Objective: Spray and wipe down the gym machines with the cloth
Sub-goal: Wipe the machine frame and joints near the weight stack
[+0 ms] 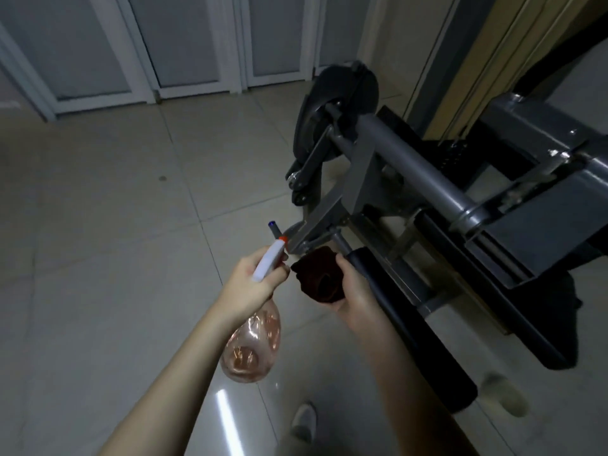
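My left hand grips a spray bottle by its white trigger head, nozzle aimed up and right; its clear pinkish body hangs below my wrist. My right hand holds a bunched dark brown cloth against the near end of a black padded roller on the grey gym machine. The cloth sits just below a grey metal bracket at the machine's lower arm. A black weight plate hangs on the far end of the machine's bar.
Light floor tiles spread to the left. White-framed doors line the far wall. A beige wall with cables stands behind the machine at the right. My shoe shows at the bottom.
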Tool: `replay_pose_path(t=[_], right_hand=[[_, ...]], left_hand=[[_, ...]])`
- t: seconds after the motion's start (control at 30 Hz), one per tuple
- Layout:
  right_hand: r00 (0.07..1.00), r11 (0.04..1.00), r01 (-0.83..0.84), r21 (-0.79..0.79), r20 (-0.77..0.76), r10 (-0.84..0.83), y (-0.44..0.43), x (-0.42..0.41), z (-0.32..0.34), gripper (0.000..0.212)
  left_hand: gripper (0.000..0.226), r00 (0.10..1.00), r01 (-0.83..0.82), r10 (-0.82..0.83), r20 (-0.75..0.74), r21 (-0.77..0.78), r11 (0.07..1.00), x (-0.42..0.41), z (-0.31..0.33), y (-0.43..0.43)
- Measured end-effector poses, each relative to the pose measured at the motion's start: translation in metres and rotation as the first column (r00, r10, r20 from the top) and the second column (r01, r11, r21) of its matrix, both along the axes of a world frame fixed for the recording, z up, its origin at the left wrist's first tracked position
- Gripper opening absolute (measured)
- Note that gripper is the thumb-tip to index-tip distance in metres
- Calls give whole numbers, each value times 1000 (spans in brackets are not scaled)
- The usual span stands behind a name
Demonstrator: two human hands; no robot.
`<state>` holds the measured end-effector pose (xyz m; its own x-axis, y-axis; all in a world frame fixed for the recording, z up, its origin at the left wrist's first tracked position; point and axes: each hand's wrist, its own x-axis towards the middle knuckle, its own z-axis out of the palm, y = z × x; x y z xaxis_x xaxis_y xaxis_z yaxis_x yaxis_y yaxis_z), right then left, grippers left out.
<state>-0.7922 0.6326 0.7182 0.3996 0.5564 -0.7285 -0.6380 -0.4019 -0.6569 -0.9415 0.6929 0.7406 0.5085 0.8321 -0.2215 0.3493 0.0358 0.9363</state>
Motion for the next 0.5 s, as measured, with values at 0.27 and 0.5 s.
replay_pose_path(t=[0.27, 0.5], right_hand=[[997, 992, 71, 105, -22, -69, 77, 44, 51, 30], [984, 982, 126, 143, 105, -142, 165, 72, 85, 41]], left_hand=[[14, 997, 73, -71, -22, 104, 992, 49, 29, 97], [20, 979, 185, -191, 78, 77, 980, 82, 45, 193]])
